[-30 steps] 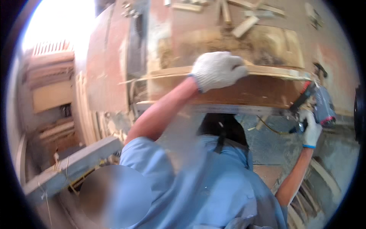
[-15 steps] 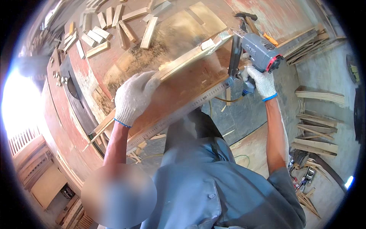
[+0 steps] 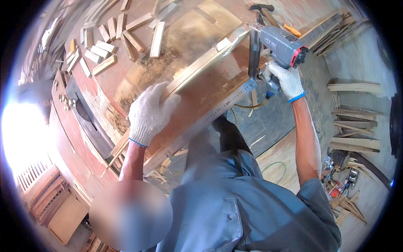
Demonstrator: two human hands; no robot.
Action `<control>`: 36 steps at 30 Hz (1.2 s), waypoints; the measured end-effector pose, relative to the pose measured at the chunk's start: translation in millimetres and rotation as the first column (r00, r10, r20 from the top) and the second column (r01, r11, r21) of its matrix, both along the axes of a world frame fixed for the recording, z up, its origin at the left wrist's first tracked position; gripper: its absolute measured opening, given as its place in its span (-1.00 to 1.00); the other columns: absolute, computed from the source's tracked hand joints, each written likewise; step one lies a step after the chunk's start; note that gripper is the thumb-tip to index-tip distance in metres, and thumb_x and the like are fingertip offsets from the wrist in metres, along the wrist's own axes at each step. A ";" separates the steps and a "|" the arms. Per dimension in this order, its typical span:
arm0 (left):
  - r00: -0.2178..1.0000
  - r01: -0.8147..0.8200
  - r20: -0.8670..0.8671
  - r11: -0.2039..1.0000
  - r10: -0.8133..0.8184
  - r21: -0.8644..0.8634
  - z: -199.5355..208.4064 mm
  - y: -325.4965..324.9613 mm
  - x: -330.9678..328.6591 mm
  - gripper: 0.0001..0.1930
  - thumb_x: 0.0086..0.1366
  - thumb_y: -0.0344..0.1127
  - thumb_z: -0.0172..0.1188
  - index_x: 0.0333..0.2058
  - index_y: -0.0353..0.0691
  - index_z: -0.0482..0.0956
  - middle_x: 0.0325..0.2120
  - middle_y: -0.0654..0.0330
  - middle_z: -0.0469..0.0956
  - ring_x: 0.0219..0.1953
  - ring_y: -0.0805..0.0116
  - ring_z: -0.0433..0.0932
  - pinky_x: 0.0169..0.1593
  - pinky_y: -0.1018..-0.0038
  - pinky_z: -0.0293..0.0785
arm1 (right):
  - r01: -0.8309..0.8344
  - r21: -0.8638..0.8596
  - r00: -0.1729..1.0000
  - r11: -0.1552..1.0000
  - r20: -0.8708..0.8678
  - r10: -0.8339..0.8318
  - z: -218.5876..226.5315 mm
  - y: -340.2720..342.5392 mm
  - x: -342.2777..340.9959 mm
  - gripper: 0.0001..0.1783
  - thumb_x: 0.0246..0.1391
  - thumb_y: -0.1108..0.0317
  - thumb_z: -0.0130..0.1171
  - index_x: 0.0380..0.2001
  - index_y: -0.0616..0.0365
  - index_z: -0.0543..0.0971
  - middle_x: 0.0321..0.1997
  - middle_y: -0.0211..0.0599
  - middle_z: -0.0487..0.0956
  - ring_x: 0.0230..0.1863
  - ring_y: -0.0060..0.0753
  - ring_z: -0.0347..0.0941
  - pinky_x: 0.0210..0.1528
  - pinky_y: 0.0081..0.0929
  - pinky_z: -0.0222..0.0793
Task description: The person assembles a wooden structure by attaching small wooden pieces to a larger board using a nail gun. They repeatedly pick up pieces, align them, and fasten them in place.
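My left hand (image 3: 147,113), in a white knit glove, is closed around the near end of a pale wooden strip (image 3: 201,67). The strip slants away to the upper right, with a small wood block (image 3: 223,44) on it near its far end. My right hand (image 3: 287,80), gloved too, grips the handle of a grey nail gun (image 3: 277,44). The gun's nose is beside the strip's far end; whether they touch I cannot tell. Along the bench's near edge runs a metal ruler (image 3: 201,122).
Short wood pieces (image 3: 109,46) lie scattered at the far left of the workbench (image 3: 168,138). Left of my left hand is a saw blade (image 3: 80,110) set in a table. A hammer (image 3: 261,7) and an orange-handled tool (image 3: 292,30) lie beyond the gun. A hose (image 3: 252,106) hangs below it.
The view has shifted slightly, so the bench and wood pieces appear a little farther left. My left hand still holds the strip and my right hand the nail gun.
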State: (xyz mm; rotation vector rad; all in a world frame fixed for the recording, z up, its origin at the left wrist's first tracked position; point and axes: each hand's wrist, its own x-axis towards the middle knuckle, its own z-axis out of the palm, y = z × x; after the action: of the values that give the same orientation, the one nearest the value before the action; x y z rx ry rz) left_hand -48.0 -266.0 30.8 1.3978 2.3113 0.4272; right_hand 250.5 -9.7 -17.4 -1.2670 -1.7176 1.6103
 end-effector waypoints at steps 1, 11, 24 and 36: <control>1.000 -0.006 -0.015 1.000 0.005 -0.018 1.3 0.2 1.3 -0.51 0.42 0.04 0.22 0.12 -0.20 0.61 -0.09 -0.05 0.69 0.01 -0.08 0.66 0.08 0.17 0.55 | 0.001 0.000 1.000 1.000 0.017 -0.001 -0.6 0.5 -0.1 -0.79 0.19 0.29 0.29 -0.48 0.14 0.62 -0.57 -0.46 0.59 -0.49 -0.61 0.50 -0.39 -0.48 0.37; 0.990 0.003 -0.139 1.000 -0.004 -0.011 -8.5 0.1 3.5 -0.60 0.41 0.05 0.25 -0.14 -0.23 0.58 -0.32 -0.10 0.65 -0.20 -0.18 0.66 -0.13 0.03 0.54 | -0.132 0.060 0.989 0.989 0.068 0.128 -13.4 7.6 8.1 -0.84 0.27 0.33 0.23 -0.31 0.22 0.59 -0.47 -0.35 0.61 -0.43 -0.51 0.54 -0.28 -0.45 0.46; 0.985 -0.058 -0.165 0.998 0.055 -0.009 -4.6 3.8 9.2 -0.62 0.32 0.04 0.30 -0.35 -0.19 0.54 -0.44 -0.02 0.63 -0.33 -0.16 0.65 -0.23 -0.01 0.51 | -0.102 0.077 0.992 0.992 0.085 0.095 -4.5 2.0 3.3 -0.83 0.24 0.33 0.24 -0.38 0.20 0.61 -0.49 -0.36 0.63 -0.44 -0.51 0.55 -0.29 -0.45 0.46; 0.979 -0.083 -0.190 0.996 0.076 -0.030 -0.2 6.1 12.1 -0.59 0.31 0.06 0.30 -0.37 -0.22 0.55 -0.48 -0.01 0.63 -0.35 -0.13 0.66 -0.25 0.01 0.51 | -0.101 0.095 0.993 0.990 0.078 0.094 -8.7 -0.5 5.2 -0.82 0.25 0.31 0.26 -0.35 0.21 0.63 -0.47 -0.38 0.63 -0.41 -0.53 0.55 -0.27 -0.44 0.46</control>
State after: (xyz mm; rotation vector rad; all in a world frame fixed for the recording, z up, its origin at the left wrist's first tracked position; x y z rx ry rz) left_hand -35.9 -259.9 30.6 1.3849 2.5195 0.2829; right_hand 255.7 -10.2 -26.1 -1.2259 -1.9063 1.5293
